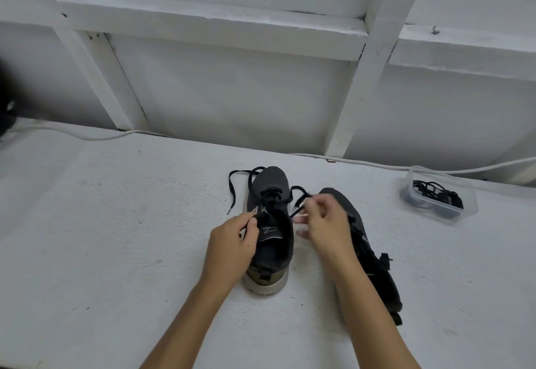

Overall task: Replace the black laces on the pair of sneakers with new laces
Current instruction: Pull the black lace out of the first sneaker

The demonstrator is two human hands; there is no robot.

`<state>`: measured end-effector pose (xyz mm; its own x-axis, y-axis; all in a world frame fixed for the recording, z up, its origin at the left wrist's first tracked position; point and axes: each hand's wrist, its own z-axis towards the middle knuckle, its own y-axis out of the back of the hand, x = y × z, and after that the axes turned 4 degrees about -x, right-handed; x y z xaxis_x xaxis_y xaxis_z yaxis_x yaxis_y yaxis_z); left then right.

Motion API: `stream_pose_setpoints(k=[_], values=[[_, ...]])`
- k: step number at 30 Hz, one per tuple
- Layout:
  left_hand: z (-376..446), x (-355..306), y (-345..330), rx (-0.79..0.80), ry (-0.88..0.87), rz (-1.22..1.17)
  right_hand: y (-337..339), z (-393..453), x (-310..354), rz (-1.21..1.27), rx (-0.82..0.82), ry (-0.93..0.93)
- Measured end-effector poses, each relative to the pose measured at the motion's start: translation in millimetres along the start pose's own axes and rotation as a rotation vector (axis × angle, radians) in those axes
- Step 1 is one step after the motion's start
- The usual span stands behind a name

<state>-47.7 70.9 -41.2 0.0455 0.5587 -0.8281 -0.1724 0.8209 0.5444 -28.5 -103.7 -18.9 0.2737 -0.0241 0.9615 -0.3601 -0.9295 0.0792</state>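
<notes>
Black lace [236,186] is half out of the left sneaker [269,223] on the table [116,223]. Right hand [324,220] pinches one end; left hand [232,241] grips the shoe's collar. The right sneaker [365,241] looks still laced. New laces wait in the tub [470,203].

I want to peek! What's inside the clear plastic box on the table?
The clear plastic box holds a tangle of black laces that fills most of it. What lies under the tangle is covered, so how many laces there are cannot be told.
</notes>
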Motion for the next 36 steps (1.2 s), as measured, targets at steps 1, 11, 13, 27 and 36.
stream_pose_setpoints(k=[1, 11, 13, 27, 36], values=[[0, 0, 0, 0.003, -0.001, -0.002, 0, 3, 1, 0.077, -0.132, 0.0], [0, 0, 0, -0.007, -0.025, 0.02, 2, -9, 0, -0.25, 0.252, -0.076], [0, 2, 0, -0.01, -0.02, 0.018, 0, -7, -1, -0.159, 0.177, -0.056], [17, -1, 4, 0.106, 0.269, -0.137, -5, -11, -18, -0.154, 0.11, -0.031], [45, -3, -3, 0.185, 0.177, -0.013, -18, -27, -39, -0.24, 0.115, 0.283]])
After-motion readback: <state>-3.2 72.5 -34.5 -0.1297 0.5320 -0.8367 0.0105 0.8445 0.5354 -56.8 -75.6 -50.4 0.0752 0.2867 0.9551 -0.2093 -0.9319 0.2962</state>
